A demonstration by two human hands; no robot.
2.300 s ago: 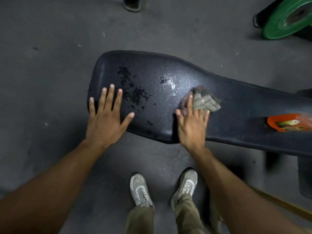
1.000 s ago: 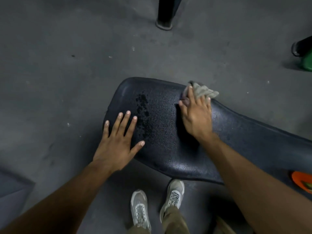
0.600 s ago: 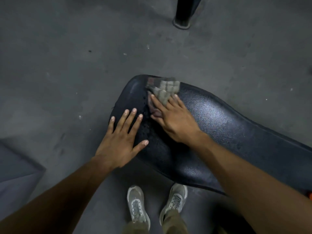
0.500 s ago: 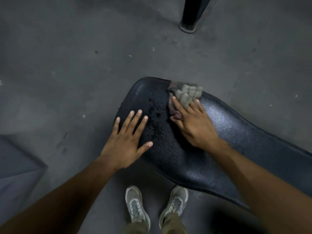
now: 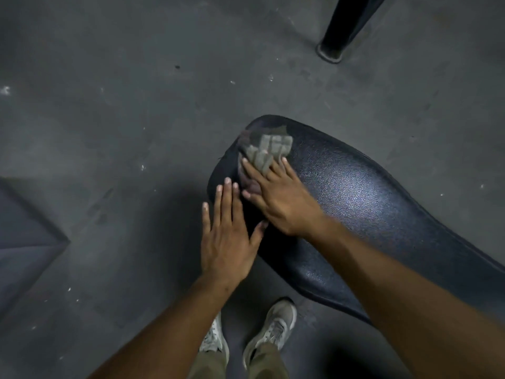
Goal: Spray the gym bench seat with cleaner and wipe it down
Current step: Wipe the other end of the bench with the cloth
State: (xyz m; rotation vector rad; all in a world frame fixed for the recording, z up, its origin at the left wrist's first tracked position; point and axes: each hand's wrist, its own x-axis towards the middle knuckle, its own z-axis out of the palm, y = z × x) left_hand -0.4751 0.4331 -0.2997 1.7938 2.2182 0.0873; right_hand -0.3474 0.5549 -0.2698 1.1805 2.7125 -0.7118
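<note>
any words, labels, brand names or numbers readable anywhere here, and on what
None can be read. The bench seat, the cloth under the right hand, the floor, the shoes and the black post show no legible text or logo.

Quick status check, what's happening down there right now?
Right hand pressing cloth on bench seat end. Left hand flat, bracing seat edge. Nothing in the way.
</note>
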